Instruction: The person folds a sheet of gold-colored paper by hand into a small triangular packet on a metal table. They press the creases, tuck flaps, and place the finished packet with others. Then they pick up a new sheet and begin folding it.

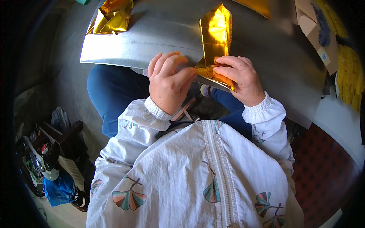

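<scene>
A folded strip of shiny gold foil paper [216, 32] stands up from the near edge of a metal table, with a pointed top and a creased lower end. My right hand [243, 78] grips that lower end between its fingers and the thumb, which is mostly hidden. Just left of it is my left hand [167, 81], its fingers bent and apart from the thumb. The left thumb tip is at the paper's lower left corner; whether it presses on it I cannot tell. The left fingertips are slightly blurred and hold nothing visible.
Folded gold foil pieces [114, 19] lie on the metal table [159, 38] at the far left. Another gold sheet [256, 5] is at the far edge. Cardboard [313, 34] and yellow bundles [349, 72] are at the right. A blue bag [60, 189] sits low left.
</scene>
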Available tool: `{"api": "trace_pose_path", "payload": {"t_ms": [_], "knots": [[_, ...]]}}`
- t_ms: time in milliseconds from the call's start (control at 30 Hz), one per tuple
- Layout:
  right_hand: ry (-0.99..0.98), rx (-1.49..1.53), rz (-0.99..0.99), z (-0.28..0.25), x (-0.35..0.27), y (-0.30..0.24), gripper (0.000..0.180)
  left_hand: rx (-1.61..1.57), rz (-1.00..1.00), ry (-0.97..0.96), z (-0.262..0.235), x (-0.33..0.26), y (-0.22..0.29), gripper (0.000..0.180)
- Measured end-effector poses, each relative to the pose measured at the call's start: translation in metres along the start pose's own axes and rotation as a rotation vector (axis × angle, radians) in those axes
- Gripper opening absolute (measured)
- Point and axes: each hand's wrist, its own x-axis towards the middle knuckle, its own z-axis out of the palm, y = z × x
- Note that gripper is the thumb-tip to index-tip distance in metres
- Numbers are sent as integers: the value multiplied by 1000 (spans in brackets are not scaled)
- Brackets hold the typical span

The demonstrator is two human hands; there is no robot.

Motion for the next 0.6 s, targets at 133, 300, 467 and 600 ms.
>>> {"api": "trace_pose_path", "payload": {"t_ms": [133,300,467,600], "knots": [[15,-17,14,6,-3,-3,21,-14,-35,32,-5,-13,3,21],[59,19,39,11,-8,-3,22,-50,-82,17,-4,-17,4,26],[59,47,84,12,-10,-5,24,-70,-84,35,2,-10,3,27],[88,75,113,15,-9,-7,24,-61,-117,33,6,-7,3,25]]}}
